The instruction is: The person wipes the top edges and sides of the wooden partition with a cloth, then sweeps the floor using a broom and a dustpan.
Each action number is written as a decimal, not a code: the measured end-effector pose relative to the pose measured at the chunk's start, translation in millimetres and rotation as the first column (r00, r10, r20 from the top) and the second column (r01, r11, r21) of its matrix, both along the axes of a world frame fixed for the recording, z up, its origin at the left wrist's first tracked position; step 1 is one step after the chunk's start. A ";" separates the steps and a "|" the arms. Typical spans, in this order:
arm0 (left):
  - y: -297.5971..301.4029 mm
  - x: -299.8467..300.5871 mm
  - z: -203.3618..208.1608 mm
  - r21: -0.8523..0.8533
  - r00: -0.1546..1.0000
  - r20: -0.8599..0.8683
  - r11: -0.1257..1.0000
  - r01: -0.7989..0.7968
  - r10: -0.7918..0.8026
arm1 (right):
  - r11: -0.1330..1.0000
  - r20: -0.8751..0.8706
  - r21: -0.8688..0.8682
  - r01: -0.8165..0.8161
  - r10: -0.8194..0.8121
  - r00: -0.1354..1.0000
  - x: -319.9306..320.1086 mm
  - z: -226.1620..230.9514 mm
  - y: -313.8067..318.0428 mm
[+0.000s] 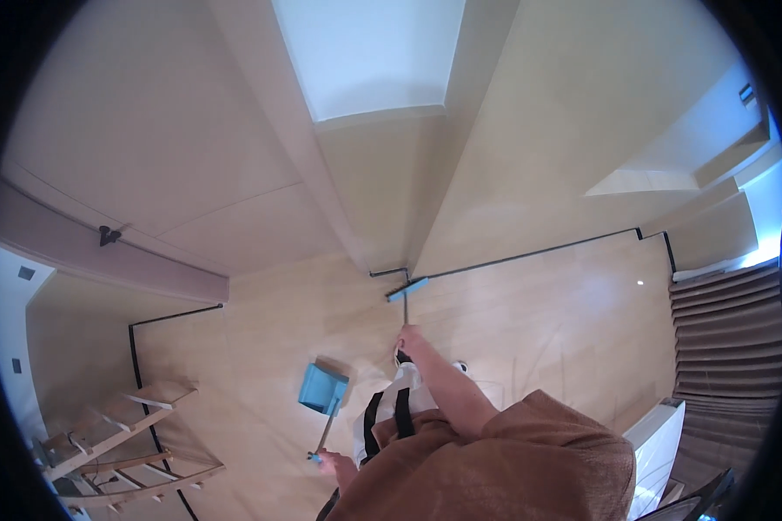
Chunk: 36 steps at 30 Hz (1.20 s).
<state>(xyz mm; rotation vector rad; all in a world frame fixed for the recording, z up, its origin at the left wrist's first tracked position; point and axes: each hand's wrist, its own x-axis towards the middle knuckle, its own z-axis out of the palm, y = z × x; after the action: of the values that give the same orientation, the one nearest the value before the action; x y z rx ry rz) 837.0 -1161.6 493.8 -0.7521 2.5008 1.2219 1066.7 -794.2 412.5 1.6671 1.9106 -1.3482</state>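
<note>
My right hand (410, 336) is closed round the handle of a broom with a light blue head (408, 289). The broom's head is at the floor by the wall corner in front of me, and its bristles look dark. Lower left, my left hand (330, 461) grips the end of a long-handled blue dustpan (324, 387). The pan is to the left of my legs, its hollow side in view, and a shadow lies beside it. Whether the pan touches the floor, I cannot tell. Too little detail shows to tell if anything lies in it.
Pale wood-look floor (530, 304) meets beige walls with a dark baseboard (530, 255). At left stands a wooden rack (117, 447); a brown pleated curtain (725, 330) hangs at right. A white panel-like object (657, 456) is close to my right side. A doorstop-like fitting (109, 235) juts out at left.
</note>
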 end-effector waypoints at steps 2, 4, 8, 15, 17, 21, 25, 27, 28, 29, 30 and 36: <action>-21.3 -0.9 8.2 -0.089 0.993 -0.056 0.990 -0.113 0.109 | 0.689 -0.405 0.679 0.254 0.063 0.912 10.5 6.3 -55.2; 40.5 22.8 10.4 -0.061 1.000 0.025 0.998 -0.018 0.019 | 0.134 -0.160 -0.594 0.793 -0.986 0.046 139.8 -68.7 -23.1; 23.4 9.8 12.4 -0.162 0.999 -0.027 0.986 0.022 -0.027 | 0.604 -0.102 -0.242 0.760 -0.794 0.599 193.0 -68.6 -54.6; 35.9 -9.1 9.7 -0.162 0.999 0.048 0.987 0.003 0.004 | 0.689 0.035 -0.133 0.713 -0.715 0.698 188.3 40.7 -81.8; 44.1 -9.1 -28.3 -0.115 0.993 0.083 0.989 0.088 -0.079 | 0.810 -0.062 -0.036 0.585 -0.586 0.808 221.7 39.4 -90.8; 56.5 -14.8 -49.7 -0.173 0.979 0.101 0.966 0.193 -0.178 | 0.713 -0.020 -0.209 0.669 -0.687 0.726 193.7 75.0 -92.1; 70.9 -13.6 -56.8 0.051 0.980 0.088 0.983 0.175 -0.179 | 0.823 -0.090 -0.150 0.548 -0.563 0.822 174.9 84.3 -102.8; 61.9 -19.3 -49.3 0.122 0.982 0.132 0.986 0.118 -0.134 | 0.856 -0.112 -0.109 0.505 -0.515 0.850 158.1 86.3 -117.4; 62.1 -8.0 -34.1 0.112 0.984 0.072 0.982 0.155 -0.164 | 0.870 -0.076 -0.124 0.477 -0.487 0.870 153.3 84.8 -120.5; 65.9 3.7 -20.9 0.106 0.982 0.009 0.977 0.186 -0.188 | 0.886 -0.045 -0.137 0.443 -0.452 0.891 153.8 82.8 -120.1; 70.0 13.1 -7.4 0.110 0.979 -0.001 0.973 0.203 -0.204 | 0.880 -0.056 -0.136 0.456 -0.466 0.883 157.7 77.8 -120.0; 62.4 36.3 12.4 -0.122 0.899 0.122 0.892 0.435 -0.421 | 0.843 -0.170 0.001 0.538 -0.530 0.831 200.9 56.5 -133.0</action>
<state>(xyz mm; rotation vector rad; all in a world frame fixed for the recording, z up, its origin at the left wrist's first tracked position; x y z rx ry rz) 873.3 -1099.2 506.2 -0.2484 2.5128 0.8349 1267.6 -927.2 469.1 2.2991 1.6191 -1.6879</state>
